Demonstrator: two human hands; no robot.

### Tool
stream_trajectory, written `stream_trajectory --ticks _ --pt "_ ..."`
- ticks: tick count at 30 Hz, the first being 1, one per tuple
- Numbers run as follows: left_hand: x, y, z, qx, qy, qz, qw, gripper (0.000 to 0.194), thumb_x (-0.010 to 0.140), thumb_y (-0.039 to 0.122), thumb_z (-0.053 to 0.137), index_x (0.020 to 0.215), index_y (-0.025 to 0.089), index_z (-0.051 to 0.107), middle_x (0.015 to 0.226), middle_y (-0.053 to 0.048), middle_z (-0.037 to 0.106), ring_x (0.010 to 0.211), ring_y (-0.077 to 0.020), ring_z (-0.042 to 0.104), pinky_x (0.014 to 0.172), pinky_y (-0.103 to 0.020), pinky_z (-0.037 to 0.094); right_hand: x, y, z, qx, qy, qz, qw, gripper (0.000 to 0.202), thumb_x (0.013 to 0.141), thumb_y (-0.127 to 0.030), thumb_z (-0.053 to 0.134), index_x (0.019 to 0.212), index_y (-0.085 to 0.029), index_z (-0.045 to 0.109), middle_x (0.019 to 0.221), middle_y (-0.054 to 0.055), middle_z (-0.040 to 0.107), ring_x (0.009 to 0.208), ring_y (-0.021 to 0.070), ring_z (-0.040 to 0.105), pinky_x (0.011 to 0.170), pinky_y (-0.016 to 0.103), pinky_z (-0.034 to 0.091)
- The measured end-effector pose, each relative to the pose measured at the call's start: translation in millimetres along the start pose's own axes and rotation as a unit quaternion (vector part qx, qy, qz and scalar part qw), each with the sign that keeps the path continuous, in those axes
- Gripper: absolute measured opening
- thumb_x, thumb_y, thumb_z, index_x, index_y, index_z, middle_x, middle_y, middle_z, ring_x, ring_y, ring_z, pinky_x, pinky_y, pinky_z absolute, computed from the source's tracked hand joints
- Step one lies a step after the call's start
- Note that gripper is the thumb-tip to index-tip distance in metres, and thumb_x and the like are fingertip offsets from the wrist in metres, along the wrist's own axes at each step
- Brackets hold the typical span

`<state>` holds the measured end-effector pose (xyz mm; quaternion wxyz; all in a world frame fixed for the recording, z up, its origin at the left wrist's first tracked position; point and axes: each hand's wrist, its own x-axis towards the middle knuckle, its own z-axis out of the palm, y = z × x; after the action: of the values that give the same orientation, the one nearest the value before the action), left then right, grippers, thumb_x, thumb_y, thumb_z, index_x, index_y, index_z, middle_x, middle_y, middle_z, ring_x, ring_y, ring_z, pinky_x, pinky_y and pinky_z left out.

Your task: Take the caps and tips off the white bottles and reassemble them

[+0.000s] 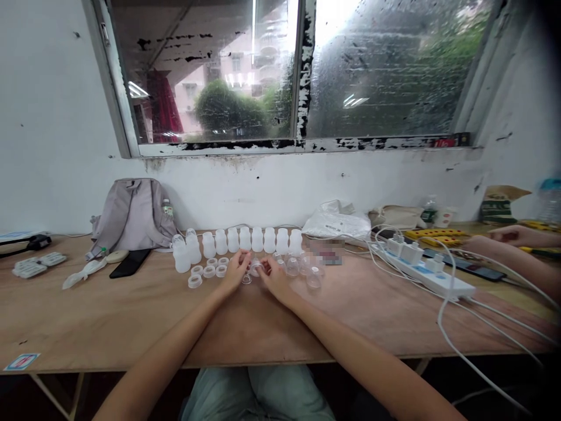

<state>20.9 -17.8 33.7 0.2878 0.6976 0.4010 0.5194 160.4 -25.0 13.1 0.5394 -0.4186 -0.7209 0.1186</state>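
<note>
My right hand [274, 275] is closed, its fingertips pinching a clear domed cap [255, 269] above the table. Close beside it, my left hand [236, 270] curls inward with its fingers together; what lies in its grip is too small to make out. Just below the fingers, a small clear round piece [247, 280] rests on the wood. A row of frosted white baby bottles [232, 240] stands behind my hands. Left of my hands sit several translucent collar rings [195, 282]. To the right are several clear domed bottle caps [314, 278], partly hidden by my right hand.
A white power strip [425, 275] with plugs and loose cables lies at right, near another person's hand [480, 245] and a phone [471, 266]. At left are a grey backpack [131, 213] and a black phone [130, 263]. A white plastic bag [336, 221] lies by the wall.
</note>
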Motion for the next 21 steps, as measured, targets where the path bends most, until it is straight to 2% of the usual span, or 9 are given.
stream_trajectory --ticks 4,7,10,16,21 --pt "2.0 4.7 13.7 0.088 0.025 0.062 0.994 0.030 0.083 0.038 0.038 0.076 0.016 0.057 0.072 -0.001 0.059 0.065 -0.0125 0.052 0.063 -0.024 0.041 5.7 5.3 -4.9 0.005 0.020 0.044 0.999 0.011 0.072 -0.029 0.047 0.073 -0.019 0.049 0.060 -0.001 0.052 0.053 0.0135 0.047 0.054 0.026 0.038" --pt "-5.2 2.1 17.1 0.133 0.017 0.107 0.985 0.021 0.081 0.032 0.044 0.086 0.016 0.058 0.082 -0.003 0.059 0.070 -0.0128 0.053 0.065 -0.025 0.042 7.7 7.5 -6.1 0.000 0.027 0.051 0.998 0.008 0.070 -0.026 0.047 0.072 -0.019 0.050 0.062 -0.001 0.052 0.055 0.0134 0.047 0.055 0.026 0.037" --pt "-13.0 0.1 15.4 0.173 0.016 0.139 0.975 0.018 0.077 0.025 0.049 0.092 0.017 0.055 0.084 -0.003 0.056 0.069 -0.0121 0.051 0.063 -0.024 0.042 7.6 7.2 -5.2 -0.004 0.020 0.050 0.999 0.007 0.066 -0.022 0.047 0.072 -0.019 0.049 0.062 -0.002 0.051 0.055 0.0130 0.046 0.055 0.025 0.036" --pt "-19.1 4.3 12.7 0.206 0.018 0.154 0.966 0.011 0.077 0.019 0.046 0.087 0.017 0.052 0.077 0.000 0.051 0.063 -0.0108 0.048 0.058 -0.023 0.041 5.7 3.6 -3.8 -0.002 0.001 0.052 0.999 0.006 0.063 -0.019 0.048 0.069 -0.020 0.046 0.055 -0.006 0.043 0.052 0.0116 0.042 0.053 0.023 0.032" --pt "-20.7 4.9 13.4 0.217 0.015 0.161 0.963 0.013 0.077 0.017 0.045 0.088 0.018 0.052 0.076 0.000 0.051 0.063 -0.0110 0.047 0.060 -0.024 0.040 5.9 6.2 -3.8 0.003 -0.004 0.040 0.999 0.012 0.061 -0.015 0.046 0.072 -0.020 0.044 0.053 -0.008 0.038 0.049 0.0104 0.039 0.050 0.022 0.030"
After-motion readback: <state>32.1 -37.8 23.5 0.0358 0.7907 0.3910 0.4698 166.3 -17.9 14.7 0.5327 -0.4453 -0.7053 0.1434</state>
